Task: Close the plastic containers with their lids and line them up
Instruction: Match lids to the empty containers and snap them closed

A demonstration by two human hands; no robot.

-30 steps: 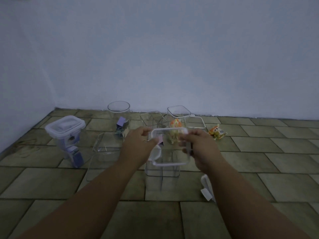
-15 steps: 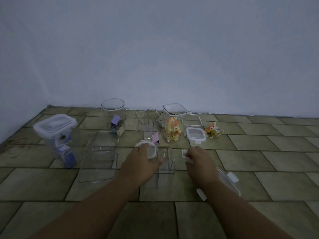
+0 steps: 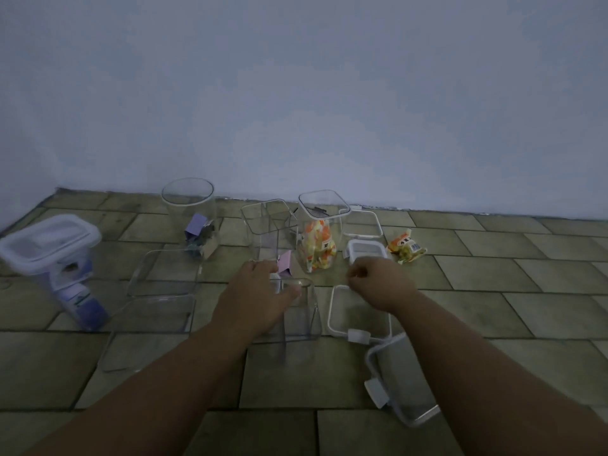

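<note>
A head-worn wide-angle camera looks forward and down, close over the left hand (image 3: pixel 260 297) and right hand (image 3: pixel 378 281), toward floor (image 3: pixel 493 307) and wall (image 3: pixel 296 93).

Lid (image 3: pixel 357 312) right of container (image 3: pixel 304 320)

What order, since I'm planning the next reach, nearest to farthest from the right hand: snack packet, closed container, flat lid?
1. Flat lid, right at the right hand, on its near side.
2. Snack packet, just beyond, slightly right.
3. Closed container, far left.

Clear containers (image 3: pixel 304 319) open, loose lids (image 3: pixel 357 315) beside, lidded container (image 3: pixel 49 245) far left
</note>
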